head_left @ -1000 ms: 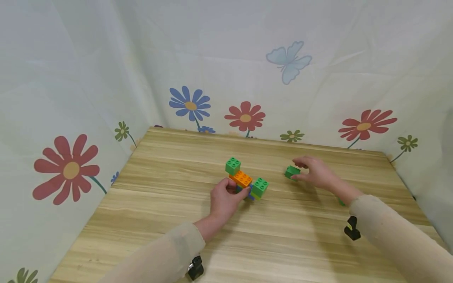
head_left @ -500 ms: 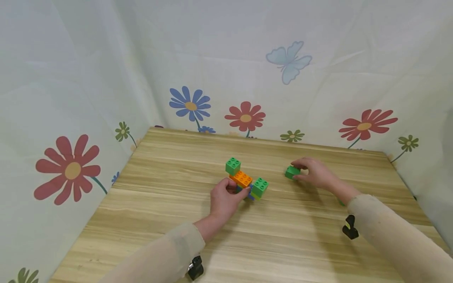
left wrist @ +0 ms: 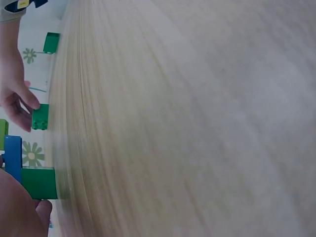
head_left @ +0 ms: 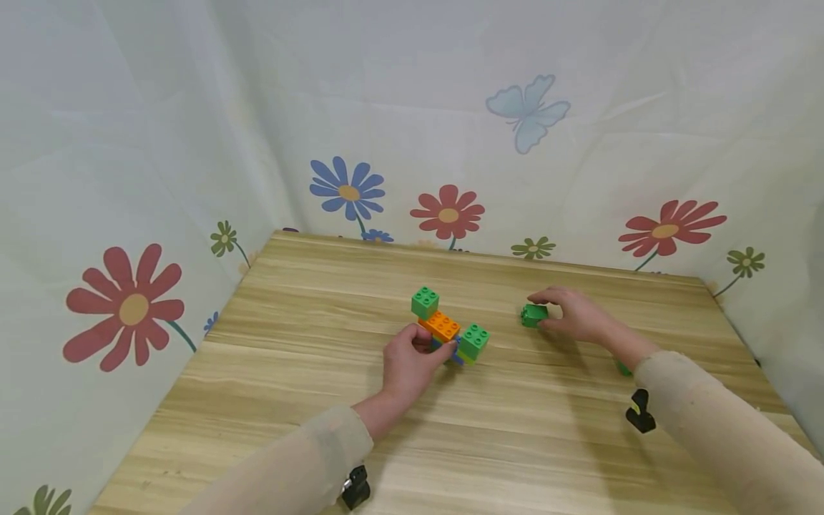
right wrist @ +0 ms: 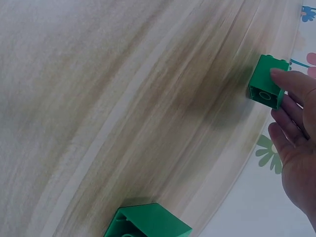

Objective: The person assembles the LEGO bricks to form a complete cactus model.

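Note:
My left hand [head_left: 408, 365] grips a build of toy building bricks low over the wooden table. It has an orange brick [head_left: 443, 325] across the top, a green brick [head_left: 425, 303] raised at the far left end and another at the right. Blue and lime bricks show beneath, partly hidden by the fingers; in the left wrist view a blue brick [left wrist: 14, 155] joins a dark green one [left wrist: 39, 183]. To the right, my right hand [head_left: 576, 315] pinches a loose green brick [right wrist: 266, 76] between thumb and fingers. This brick lies on its side, studs to the left, hollow underside toward the palm.
Another green brick [right wrist: 148, 222], its hollow side showing, lies on the table, mostly hidden by the right forearm in the head view. A white curtain [head_left: 399, 93] printed with flowers borders the wooden tabletop [head_left: 290, 307] at the back and sides.
The loose green brick has turned slightly in the right hand, so its studs now point left. The right thumb and fingers have closed in on it. The left hand and its build stay put.

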